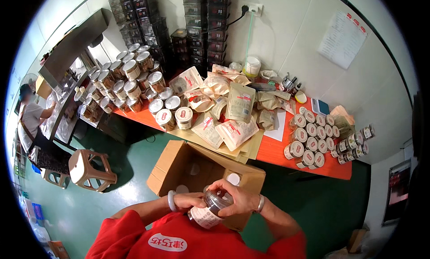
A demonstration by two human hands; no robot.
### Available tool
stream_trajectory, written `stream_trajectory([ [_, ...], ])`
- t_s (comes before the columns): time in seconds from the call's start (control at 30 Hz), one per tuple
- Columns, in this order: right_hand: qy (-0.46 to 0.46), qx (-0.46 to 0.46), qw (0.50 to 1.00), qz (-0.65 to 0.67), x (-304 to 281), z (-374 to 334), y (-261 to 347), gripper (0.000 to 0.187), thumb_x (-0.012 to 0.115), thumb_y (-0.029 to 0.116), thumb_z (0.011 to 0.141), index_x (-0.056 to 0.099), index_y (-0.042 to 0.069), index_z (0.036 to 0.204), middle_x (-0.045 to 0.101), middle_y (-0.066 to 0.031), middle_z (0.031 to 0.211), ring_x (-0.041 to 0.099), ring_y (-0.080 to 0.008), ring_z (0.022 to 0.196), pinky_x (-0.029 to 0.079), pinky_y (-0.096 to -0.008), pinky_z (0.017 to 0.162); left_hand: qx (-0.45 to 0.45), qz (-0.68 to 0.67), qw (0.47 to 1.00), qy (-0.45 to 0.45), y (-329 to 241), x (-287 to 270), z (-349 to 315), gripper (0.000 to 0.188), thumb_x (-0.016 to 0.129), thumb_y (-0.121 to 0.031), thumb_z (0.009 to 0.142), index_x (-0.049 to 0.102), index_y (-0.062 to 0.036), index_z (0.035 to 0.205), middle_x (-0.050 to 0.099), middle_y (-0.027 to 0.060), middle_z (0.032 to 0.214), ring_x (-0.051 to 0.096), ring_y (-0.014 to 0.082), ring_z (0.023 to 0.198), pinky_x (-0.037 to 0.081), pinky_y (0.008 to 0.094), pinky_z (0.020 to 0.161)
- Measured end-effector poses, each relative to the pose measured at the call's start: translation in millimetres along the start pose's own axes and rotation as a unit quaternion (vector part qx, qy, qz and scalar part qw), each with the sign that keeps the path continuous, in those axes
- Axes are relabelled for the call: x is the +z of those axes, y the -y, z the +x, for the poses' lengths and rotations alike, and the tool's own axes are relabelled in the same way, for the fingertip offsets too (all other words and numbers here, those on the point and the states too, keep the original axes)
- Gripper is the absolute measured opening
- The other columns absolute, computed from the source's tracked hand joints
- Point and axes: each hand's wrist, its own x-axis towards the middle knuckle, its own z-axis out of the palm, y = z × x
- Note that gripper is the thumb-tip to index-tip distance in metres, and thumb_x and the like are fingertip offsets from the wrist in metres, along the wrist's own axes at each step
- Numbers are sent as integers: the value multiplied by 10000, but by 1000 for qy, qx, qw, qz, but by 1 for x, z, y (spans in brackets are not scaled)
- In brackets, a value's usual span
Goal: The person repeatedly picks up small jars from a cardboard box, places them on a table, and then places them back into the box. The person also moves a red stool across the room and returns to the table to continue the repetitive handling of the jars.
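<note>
Close to my chest, a clear jar (207, 217) with a pale printed label is held tilted between both hands. My left hand (190, 200) is closed around its side. My right hand (238, 199) grips it from the other side near the top, with curled fingers over the rim. Whether a lid sits on this jar I cannot make out. Just beyond my hands stands an open cardboard box (166, 166). A few round pale-topped items, one a white disc (233, 179), show inside it; my hands hide part of the box.
An orange table (275, 150) bears pale pouches (240, 103), many lidded jars (131, 89) at left and white-topped jars (312, 145) at right. Stacked dark boxes (217, 26) line the wall. A plastic stool (92, 167) stands left; a person (33, 120) works farther off.
</note>
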Motion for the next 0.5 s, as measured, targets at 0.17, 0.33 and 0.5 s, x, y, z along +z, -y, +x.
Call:
stream_trajectory([
  [0.17,-84,-22,991,99,13,4,0,871,775,453,740,331,31,1359,459,-117,1251,469,-203,1154,373,-343,1003,58,-180,982,8,-15,19,-15,704,629,-449,855,422,4,1352,534,155,1311,531,270,1193,394,410,1041],
  [0.33,-138,-63,985,85,31,18,-12,993,750,546,730,285,17,1428,428,-121,1268,448,-197,1172,362,-339,1004,85,-236,967,-36,-15,42,-41,710,632,-448,849,398,-51,1390,516,155,1338,509,304,1217,362,440,1069],
  [0.5,-49,-93,994,-14,33,29,17,879,702,569,761,398,33,1388,414,-134,1281,432,-257,1208,341,-353,1024,14,-233,972,27,-5,11,-55,745,601,-481,856,327,-92,1428,497,137,1347,519,304,1190,383,437,1042],
])
